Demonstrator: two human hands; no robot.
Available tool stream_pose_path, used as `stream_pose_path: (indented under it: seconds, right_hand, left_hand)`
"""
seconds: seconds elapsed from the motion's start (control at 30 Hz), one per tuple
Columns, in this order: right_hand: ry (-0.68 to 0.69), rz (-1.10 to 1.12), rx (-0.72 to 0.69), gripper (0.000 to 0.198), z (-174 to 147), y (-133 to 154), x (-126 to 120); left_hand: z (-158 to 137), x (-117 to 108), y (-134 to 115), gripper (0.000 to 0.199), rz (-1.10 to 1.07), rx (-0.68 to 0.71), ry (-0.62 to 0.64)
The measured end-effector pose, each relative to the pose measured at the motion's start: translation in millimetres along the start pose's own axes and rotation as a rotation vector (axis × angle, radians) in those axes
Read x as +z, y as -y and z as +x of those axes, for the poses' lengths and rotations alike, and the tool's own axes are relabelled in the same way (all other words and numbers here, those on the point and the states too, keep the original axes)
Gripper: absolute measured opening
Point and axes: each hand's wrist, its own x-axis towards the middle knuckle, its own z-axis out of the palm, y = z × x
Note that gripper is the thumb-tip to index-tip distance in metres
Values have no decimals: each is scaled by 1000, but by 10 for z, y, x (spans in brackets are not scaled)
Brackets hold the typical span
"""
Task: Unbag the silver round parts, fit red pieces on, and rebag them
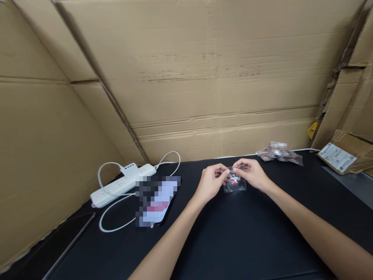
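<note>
A small clear plastic bag (236, 186) is pinched along its top edge between both hands, just over the black table. Inside it shows a round silvery item with red parts, too small to name. My left hand (212, 179) grips the bag's upper left side with thumb and forefinger. On the upper right side, my right hand (251, 173) pinches it in the same way. The fingertips of the two hands are close together at the bag's top. Farther back on the right lies a pile of similar clear bags (278, 152) with silvery and red contents.
A white power strip (116, 186) with a charger and looping white cable stands at left, beside a phone (163, 200) with a blurred screen. A dark flat panel (58, 249) lies nearer. At right sits a labelled cardboard box (361, 149). Cardboard walls (210, 89) enclose the black table (233, 241).
</note>
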Motion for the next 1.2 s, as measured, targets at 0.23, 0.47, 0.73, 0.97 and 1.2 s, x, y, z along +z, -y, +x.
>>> stream_pose_path:
  seconds: [0.23, 0.47, 0.73, 0.97, 1.2]
  right_hand:
    - [71, -126, 7, 16, -11, -35, -28]
    - [61, -145, -23, 7, -35, -20, 62]
    - [44, -310, -26, 6, -67, 78, 92]
    - [44, -440, -90, 8, -111, 251, 134]
    - [66, -380, -75, 7, -100, 272, 133]
  left_hand:
    - [-12, -8, 32, 15, 93, 45, 36]
    - [-7, 25, 62, 4, 163, 75, 8]
    - [-37, 25, -55, 6, 214, 88, 19]
    - [-59, 17, -94, 3, 237, 81, 24]
    - [-43, 5, -107, 3, 188, 57, 45]
